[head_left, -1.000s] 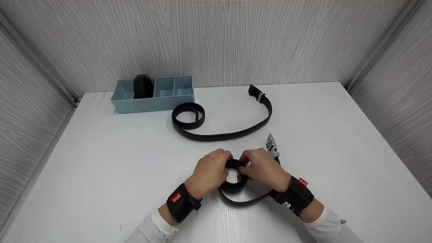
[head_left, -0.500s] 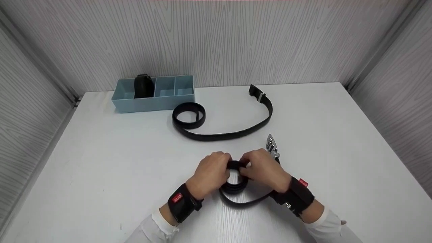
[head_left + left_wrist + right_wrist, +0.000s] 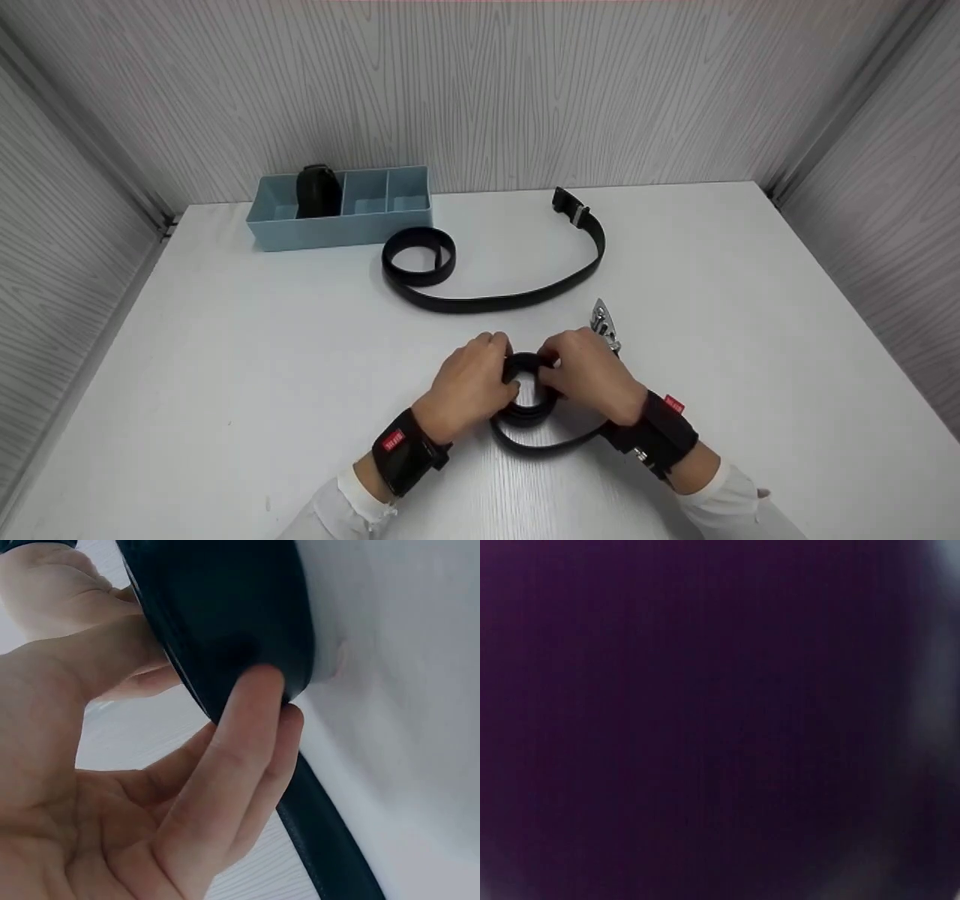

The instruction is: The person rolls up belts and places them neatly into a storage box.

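A black belt (image 3: 526, 417) stands on its edge near the table's front, rolled into a ring with its outer end curving right. Its silver buckle (image 3: 603, 322) shows beyond my right hand. My left hand (image 3: 466, 386) grips the ring's left side, thumb inside. In the left wrist view, fingertips of my left hand (image 3: 202, 802) press the outside of the rolled belt (image 3: 225, 622). My right hand (image 3: 589, 375) pinches the ring's right side between thumb and fingers, hiding part of the strap. The right wrist view is almost wholly dark.
Behind my hands lies a second black belt (image 3: 480, 304), its left end coiled and its buckle end (image 3: 571, 207) at upper right. A blue divided tray (image 3: 337, 234) holds a rolled black item (image 3: 319, 192) at back left. Grey panels (image 3: 480, 90) enclose the table.
The rolled ring has shifted slightly right between my hands. My left thumb now shows further inside the ring. The second belt and the tray stay put.
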`<state>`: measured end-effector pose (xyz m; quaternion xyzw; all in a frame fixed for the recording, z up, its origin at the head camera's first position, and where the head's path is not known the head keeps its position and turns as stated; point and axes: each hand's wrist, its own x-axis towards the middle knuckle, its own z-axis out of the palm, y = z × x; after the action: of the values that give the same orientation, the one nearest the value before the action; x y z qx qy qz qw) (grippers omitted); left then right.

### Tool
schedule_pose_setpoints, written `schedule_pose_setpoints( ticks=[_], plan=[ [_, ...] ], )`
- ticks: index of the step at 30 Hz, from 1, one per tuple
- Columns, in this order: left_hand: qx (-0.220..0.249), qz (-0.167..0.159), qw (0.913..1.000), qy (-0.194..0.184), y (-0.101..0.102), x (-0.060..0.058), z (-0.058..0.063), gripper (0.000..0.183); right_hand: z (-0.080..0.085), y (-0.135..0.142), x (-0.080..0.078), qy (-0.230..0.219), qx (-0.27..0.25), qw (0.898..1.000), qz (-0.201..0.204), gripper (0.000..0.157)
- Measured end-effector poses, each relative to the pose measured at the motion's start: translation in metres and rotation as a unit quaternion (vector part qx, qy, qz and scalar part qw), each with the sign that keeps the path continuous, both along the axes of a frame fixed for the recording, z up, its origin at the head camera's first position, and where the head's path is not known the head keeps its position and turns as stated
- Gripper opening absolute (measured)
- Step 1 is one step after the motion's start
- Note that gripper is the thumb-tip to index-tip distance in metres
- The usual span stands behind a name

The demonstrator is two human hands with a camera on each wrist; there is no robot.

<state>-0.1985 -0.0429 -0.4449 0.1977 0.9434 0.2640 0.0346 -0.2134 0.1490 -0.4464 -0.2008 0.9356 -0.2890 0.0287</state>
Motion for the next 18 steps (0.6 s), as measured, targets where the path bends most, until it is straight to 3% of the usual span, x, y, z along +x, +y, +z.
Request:
schedule_pose_setpoints(
  ticks=[10,18],
  plan=[
    [-0.006,-0.019,0.9982,0.057,-0.0037,-0.0024,-0.0021,0.017,0.0,-0.0005,-0.0017,-0.031,-0.014,0.999,0.006,0.01],
    [0.01,-0.035,0.9969,0.07,-0.0051,-0.0048,-0.0034,0.016,-0.0003,0.0003,-0.0015,-0.024,-0.026,0.999,0.022,0.012]
  ],
)
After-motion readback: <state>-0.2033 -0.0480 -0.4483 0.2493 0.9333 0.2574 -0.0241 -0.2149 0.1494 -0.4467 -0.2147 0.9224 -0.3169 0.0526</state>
